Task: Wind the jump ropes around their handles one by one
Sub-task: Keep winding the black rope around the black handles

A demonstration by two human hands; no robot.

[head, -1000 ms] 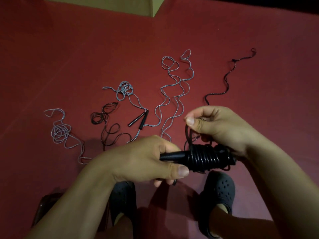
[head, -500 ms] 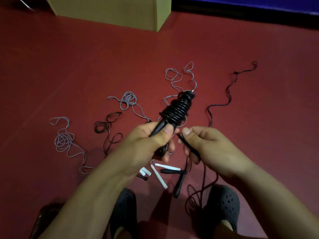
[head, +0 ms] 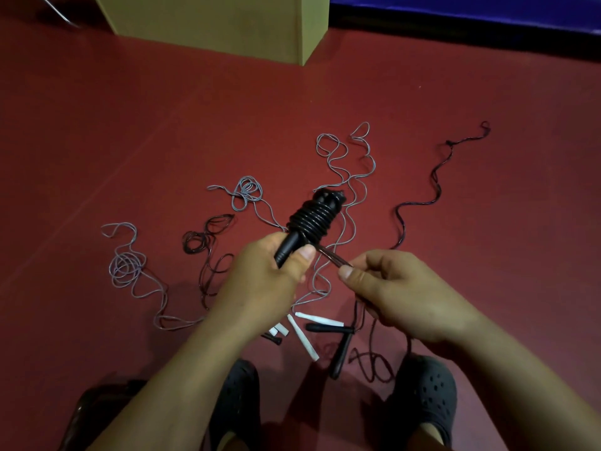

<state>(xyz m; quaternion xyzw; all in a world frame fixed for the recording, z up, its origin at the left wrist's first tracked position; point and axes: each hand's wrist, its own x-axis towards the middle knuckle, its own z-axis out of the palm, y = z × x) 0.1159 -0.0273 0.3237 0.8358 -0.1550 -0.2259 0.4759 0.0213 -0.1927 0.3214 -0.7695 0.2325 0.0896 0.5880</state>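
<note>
My left hand (head: 263,281) grips the black handles (head: 287,250) of a jump rope, tilted up and to the right. Black rope (head: 313,218) is coiled in many turns around their upper part. A short taut stretch of that rope (head: 330,258) runs down to my right hand (head: 400,297), which pinches it between thumb and fingers. The loose remainder (head: 419,203) trails away across the red floor to the upper right. Several unwound grey ropes (head: 344,177) and a dark one (head: 208,242) lie on the floor beyond my hands.
White handles (head: 302,336) and black handles (head: 338,348) lie on the floor below my hands, beside a black rope tangle (head: 374,366). My two black clogs (head: 422,405) stand at the bottom. A tan box (head: 227,24) and a blue edge (head: 471,17) are at the back.
A second ago the wound handles lay level below my right hand. My left hand has since tilted them upward, and my right hand has drawn the rope taut to the lower right.
</note>
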